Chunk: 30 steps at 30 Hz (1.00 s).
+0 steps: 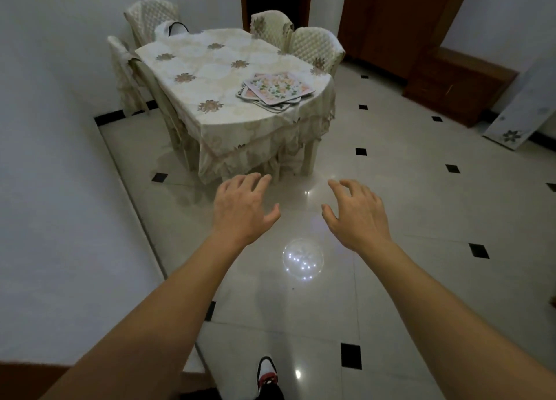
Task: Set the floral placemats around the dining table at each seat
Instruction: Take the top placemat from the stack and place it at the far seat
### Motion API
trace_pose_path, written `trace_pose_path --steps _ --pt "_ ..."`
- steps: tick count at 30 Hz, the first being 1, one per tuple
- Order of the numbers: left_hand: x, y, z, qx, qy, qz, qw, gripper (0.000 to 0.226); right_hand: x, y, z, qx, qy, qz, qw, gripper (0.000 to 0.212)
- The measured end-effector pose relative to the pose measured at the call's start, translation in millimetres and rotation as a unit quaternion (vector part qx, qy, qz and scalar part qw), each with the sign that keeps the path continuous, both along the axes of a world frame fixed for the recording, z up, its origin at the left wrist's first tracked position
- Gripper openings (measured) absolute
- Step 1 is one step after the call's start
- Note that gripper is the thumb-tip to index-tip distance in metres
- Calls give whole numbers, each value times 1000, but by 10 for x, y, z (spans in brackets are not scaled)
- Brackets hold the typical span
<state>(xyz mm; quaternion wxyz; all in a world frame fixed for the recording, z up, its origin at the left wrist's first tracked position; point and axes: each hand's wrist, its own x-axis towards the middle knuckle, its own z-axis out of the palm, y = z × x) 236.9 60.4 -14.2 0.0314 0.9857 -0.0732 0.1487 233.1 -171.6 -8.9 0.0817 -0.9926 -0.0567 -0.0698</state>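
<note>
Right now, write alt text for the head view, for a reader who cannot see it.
Two bare, empty hands, left hand and right hand, reach forward over a glossy tiled floor toward a cream floral-clothed dining table. A messy stack of pink-edged floral placemats lies near its right edge, with padded cream chairs around it.

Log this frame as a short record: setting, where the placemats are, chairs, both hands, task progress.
setting: dining table under a floral tablecloth, on a tiled floor
placemats: floral placemats in one loose stack near the table's front right edge
chairs: four covered chairs in view, such as one at the far right corner
left hand: empty, fingers spread, held out short of the table
right hand: empty, fingers curled loosely, also short of the table
progress: none laid at a seat yet
</note>
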Motion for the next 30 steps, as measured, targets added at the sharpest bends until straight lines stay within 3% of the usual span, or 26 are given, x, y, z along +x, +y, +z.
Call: trace_pose_path --steps 17,30 --pt "2025 172 -24 -12 -19 -31 999 63 1879 169 -83 -3 2 -23 1000 57" --pt "4122 -627 -6 -5 1 -4 1000 64 4067 -712 -36 16 -26 -10 999 53"
